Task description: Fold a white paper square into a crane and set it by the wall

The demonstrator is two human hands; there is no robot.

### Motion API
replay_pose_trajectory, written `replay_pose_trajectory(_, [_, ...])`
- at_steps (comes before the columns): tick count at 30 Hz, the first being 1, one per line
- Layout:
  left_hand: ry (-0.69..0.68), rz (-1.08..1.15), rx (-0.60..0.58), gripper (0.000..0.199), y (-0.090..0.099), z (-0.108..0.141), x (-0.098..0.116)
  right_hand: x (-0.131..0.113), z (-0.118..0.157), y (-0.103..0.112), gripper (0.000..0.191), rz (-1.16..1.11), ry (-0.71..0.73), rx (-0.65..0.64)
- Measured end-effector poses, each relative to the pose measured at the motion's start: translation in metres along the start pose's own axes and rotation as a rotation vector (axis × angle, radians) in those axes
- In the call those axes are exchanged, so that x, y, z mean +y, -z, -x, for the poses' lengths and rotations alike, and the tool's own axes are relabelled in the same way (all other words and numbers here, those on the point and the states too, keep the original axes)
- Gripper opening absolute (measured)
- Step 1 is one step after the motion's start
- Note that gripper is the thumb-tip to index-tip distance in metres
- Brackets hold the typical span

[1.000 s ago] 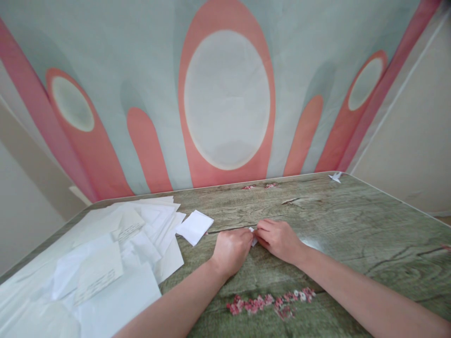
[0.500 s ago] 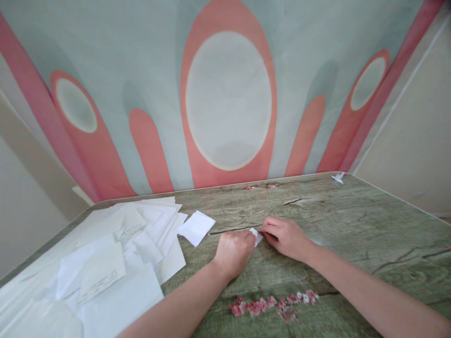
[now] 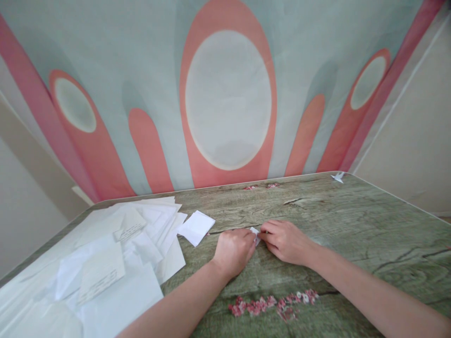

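white papers (image 3: 105, 253) lie in a messy pile on the left, with a small square stack (image 3: 196, 228) just beside it. next, the left hand (image 3: 234, 251) grips one side of a small paper (image 3: 254, 230) between both hands. the right hand (image 3: 287, 241) touches its other side; i can't tell if it pinches. this looks like folding or pressing, so the next move probably needs a steady left hand and careful right fingertips.

Left hand (image 3: 235, 251) and right hand (image 3: 287, 241) at a small white paper (image 3: 254, 230)

The left holds it from nine o'clock, the right touches at three. I see folded white squares (image 3: 196, 228) at nine, a loose paper pile (image 3: 141, 286) beyond, a white folded shape (image 3: 338, 177) at two.
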State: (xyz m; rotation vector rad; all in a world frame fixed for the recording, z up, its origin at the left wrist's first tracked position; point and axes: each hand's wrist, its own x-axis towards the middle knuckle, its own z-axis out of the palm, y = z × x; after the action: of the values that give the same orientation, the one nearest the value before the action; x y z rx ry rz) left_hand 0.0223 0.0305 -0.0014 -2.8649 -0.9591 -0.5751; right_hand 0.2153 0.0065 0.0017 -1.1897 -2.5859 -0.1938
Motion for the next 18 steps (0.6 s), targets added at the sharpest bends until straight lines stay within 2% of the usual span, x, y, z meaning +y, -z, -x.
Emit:
replay_pose_trajectory(7, [0.035, 0.02, -0.054, 0.016, 0.004, -0.001, 0.002, -0.004, -0.003, 0.005, 0.018, -0.018, -0.051, -0.027])
replay_pose_trajectory(18, [0.058, 0.012, -0.161, 0.029, 0.014, -0.002, 0.002, -0.005, -0.001, 0.011, 0.024, 0.047, 0.002, -0.142])
